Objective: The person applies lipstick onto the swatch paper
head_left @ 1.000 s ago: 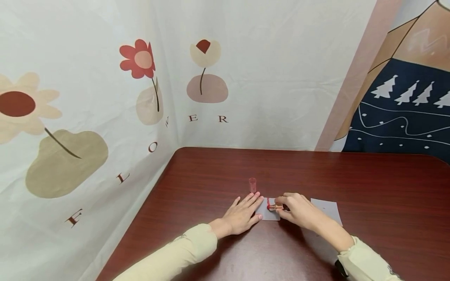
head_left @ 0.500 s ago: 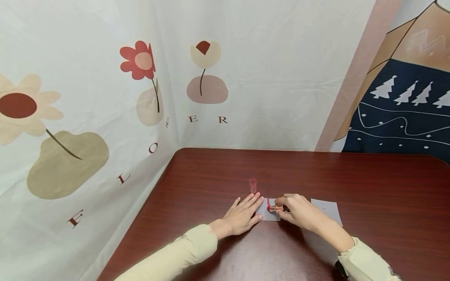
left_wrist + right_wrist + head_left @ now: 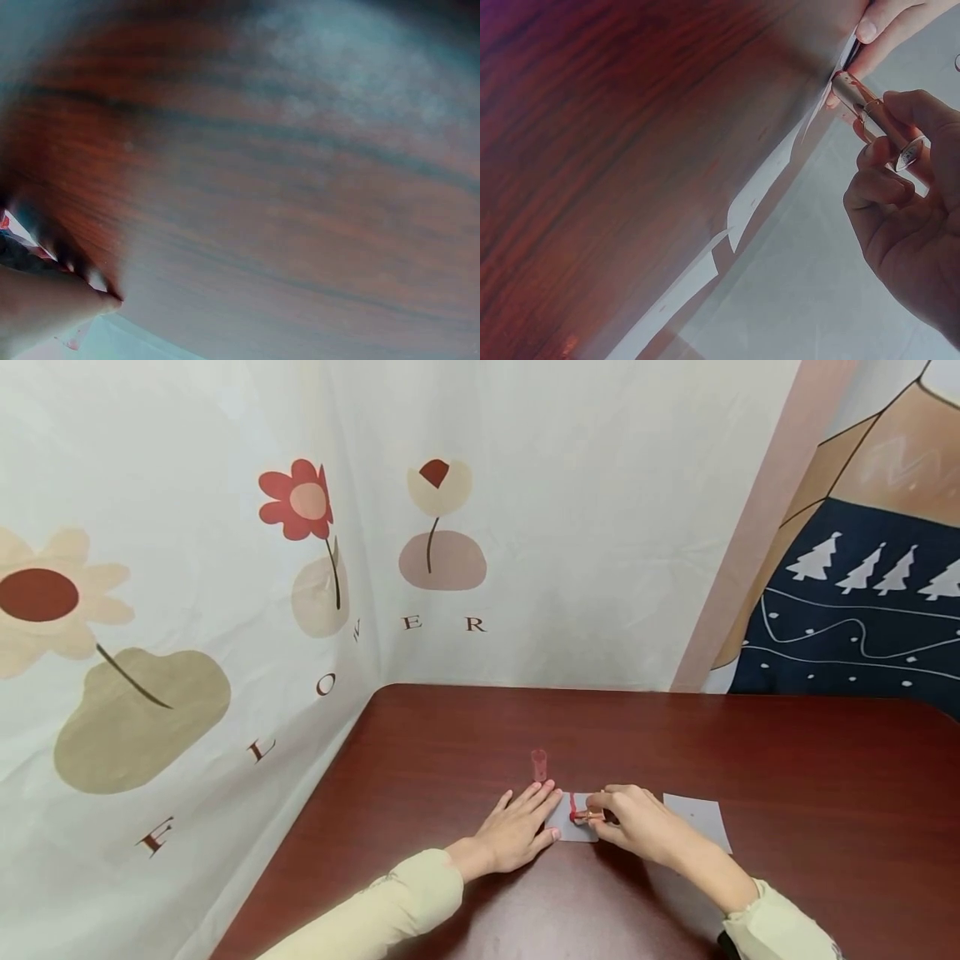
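My left hand lies with straight fingers on the left edge of a small light-grey sheet of paper. In my right hand I hold a lipstick in a rose-gold tube, pinched between thumb and fingers. Its red tip meets the sheet at the lower end of a short red streak. Seen from the right wrist, the shiny lipstick tube points toward the left hand. Just beyond the left fingertips, a clear pinkish cap stands upright on the table.
A second pale sheet lies to the right, partly behind my right forearm. The dark red-brown wooden table meets a white flower-printed curtain at its back and left.
The head view has tilted up a little, so everything sits lower in it. The lipstick tip has crept slightly toward me and the red streak is a bit longer. My left hand stays put.
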Available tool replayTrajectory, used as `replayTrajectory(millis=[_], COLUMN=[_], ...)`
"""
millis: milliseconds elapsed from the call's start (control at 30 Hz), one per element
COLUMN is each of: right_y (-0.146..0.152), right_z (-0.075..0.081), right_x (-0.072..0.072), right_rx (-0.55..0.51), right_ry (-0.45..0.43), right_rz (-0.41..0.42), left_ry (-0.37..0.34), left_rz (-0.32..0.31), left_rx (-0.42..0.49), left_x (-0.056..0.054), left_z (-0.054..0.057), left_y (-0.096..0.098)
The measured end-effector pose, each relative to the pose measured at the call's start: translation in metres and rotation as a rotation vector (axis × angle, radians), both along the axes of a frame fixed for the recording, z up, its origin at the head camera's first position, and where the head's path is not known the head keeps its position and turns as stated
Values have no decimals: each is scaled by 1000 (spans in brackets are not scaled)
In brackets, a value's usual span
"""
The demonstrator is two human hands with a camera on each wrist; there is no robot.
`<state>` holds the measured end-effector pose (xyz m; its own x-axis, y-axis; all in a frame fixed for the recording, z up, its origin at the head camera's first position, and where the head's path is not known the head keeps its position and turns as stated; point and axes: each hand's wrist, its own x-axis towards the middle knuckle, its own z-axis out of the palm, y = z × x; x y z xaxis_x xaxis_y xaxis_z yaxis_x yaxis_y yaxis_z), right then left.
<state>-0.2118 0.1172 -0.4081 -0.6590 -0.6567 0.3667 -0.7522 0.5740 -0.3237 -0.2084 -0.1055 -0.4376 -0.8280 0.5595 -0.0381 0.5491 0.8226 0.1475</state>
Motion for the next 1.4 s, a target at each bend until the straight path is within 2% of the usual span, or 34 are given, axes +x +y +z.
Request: replayTrajectory(millis=[167, 333, 700, 1400], right_y=[0, 0, -1, 0], right_z=[-1, 0, 0, 2], right_x=[0, 1, 1, 3], right_rx=[-7, 0, 5, 6], right_ry=[17, -16, -21, -59], right_rz=[5, 3, -6, 15], left_ry=[7, 5, -6, 4], left_rz=[1, 0, 11, -3], left_rx=[-1, -4, 2, 4], left_x=[0, 0, 2, 2], left_z=[-2, -2, 3, -1], left_y=[0, -1, 0, 0])
